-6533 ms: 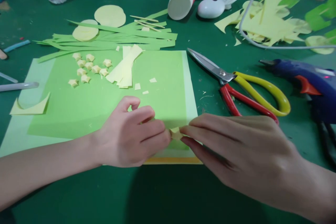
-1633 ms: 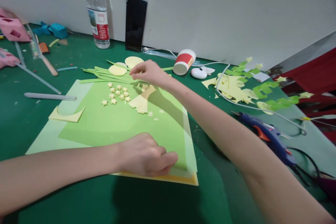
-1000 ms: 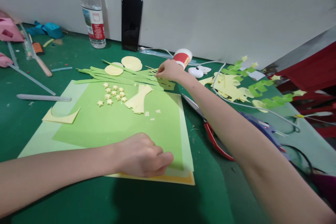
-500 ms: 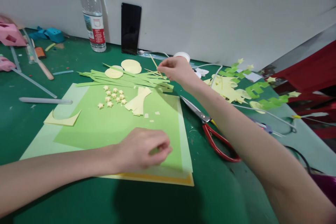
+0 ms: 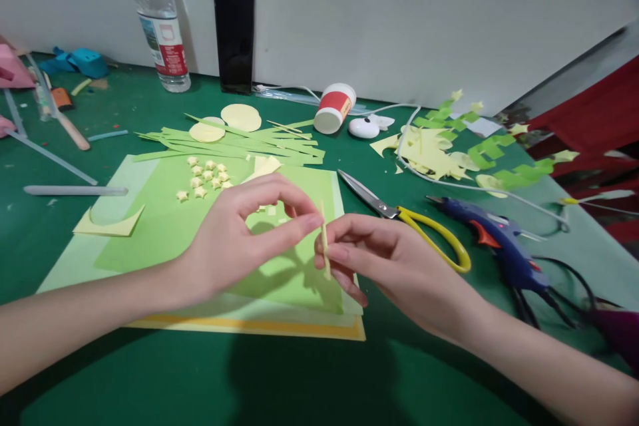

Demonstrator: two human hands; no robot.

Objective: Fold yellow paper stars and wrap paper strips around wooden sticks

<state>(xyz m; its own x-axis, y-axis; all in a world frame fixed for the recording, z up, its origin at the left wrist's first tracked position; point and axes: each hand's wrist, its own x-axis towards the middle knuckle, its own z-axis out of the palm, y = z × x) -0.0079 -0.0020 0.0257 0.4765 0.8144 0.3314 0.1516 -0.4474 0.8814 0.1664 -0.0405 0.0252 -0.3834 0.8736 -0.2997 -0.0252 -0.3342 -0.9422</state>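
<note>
A thin pale-yellow paper strip (image 5: pixel 325 251) stands nearly upright between my hands, above the green paper sheets (image 5: pixel 164 213). My left hand (image 5: pixel 254 233) pinches it near the upper end with thumb and forefinger. Lower down, my right hand (image 5: pixel 384 259) grips the same strip, its other fingers loosely curled. Several small folded paper stars (image 5: pixel 200 192) lie on the sheet beyond my left hand. Behind them is a heap of green paper strips (image 5: pixel 239 146) with a few thin yellow ones on it. A fanned yellow paper piece (image 5: pixel 263 165) is partly hidden by my left hand.
Scissors (image 5: pixel 374 200) with red and yellow handles lie right of the sheets, near a blue glue gun (image 5: pixel 499 239). A paper cup (image 5: pixel 334 108), white earphone case (image 5: pixel 363 127), phone (image 5: pixel 234 40) and water bottle (image 5: pixel 162 33) are at the back. Yellow cutouts (image 5: pixel 429 153) lie at right.
My right hand has come back from the strip heap toward me with a yellow strip. My left hand has risen and now pinches that strip too. The cup and glue gun are uncovered.
</note>
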